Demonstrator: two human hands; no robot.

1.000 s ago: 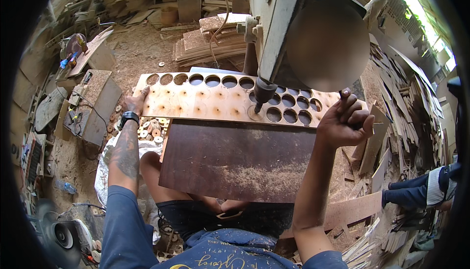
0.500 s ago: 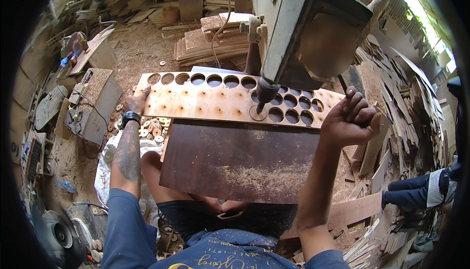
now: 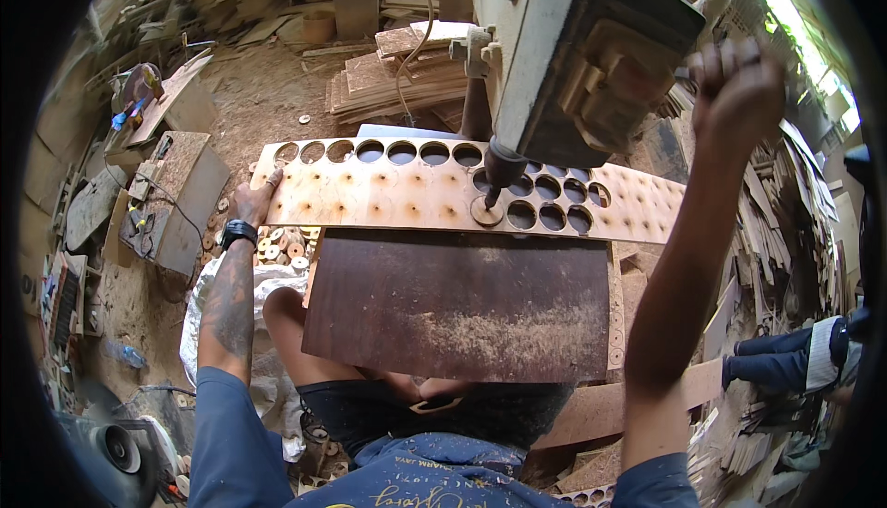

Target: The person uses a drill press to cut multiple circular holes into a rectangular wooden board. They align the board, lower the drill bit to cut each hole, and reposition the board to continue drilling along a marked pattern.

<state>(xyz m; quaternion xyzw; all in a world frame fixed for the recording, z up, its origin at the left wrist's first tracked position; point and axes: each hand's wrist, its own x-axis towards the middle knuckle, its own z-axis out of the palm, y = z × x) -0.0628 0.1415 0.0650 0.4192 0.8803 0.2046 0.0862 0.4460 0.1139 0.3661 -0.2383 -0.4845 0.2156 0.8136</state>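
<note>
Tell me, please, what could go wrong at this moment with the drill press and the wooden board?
1. The left hand alone steadies the board at its far end; if the hole cutter catches, the board may spin or jerk.
2. The right hand is up at the feed lever, so it cannot help to hold the board.
3. Sawdust on the brown plate may let the board slide.

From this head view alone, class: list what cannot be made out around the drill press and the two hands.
- Right hand: what it grips, hidden by its fingers.
- Left hand: fingertips blend into the plywood strip edge.
- Cutter: shape too small.
- Drill press: top cut off by the frame.
</note>
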